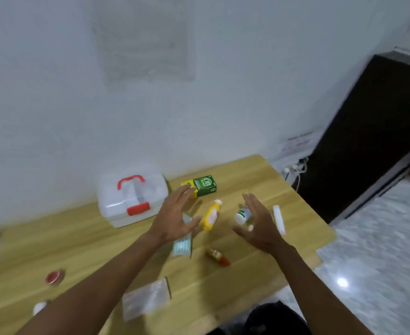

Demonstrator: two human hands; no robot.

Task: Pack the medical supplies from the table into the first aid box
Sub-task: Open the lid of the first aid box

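The white first aid box (131, 201), with its red handle and red latch, stands closed at the back left of the wooden table (283, 189). A green carton (205, 185) lies to its right. My left hand (176, 217) hovers open, fingers spread, beside a yellow bottle (211, 215). My right hand (259, 220) is open too, next to a small white bottle with a green label (242, 215). A white roll (279, 218) lies right of that hand. A pale blue packet (182, 245), a small red-capped vial (217, 257), a clear packet (145, 298) and a red tin (54, 277) lie nearer me.
A white wall backs the table. A dark doorway (373, 131) opens at the right, with a plug and cable (295, 169) by the table's far corner. A small white object (39, 307) sits at the near left edge. Pale tiled floor (380, 250) lies right of the table.
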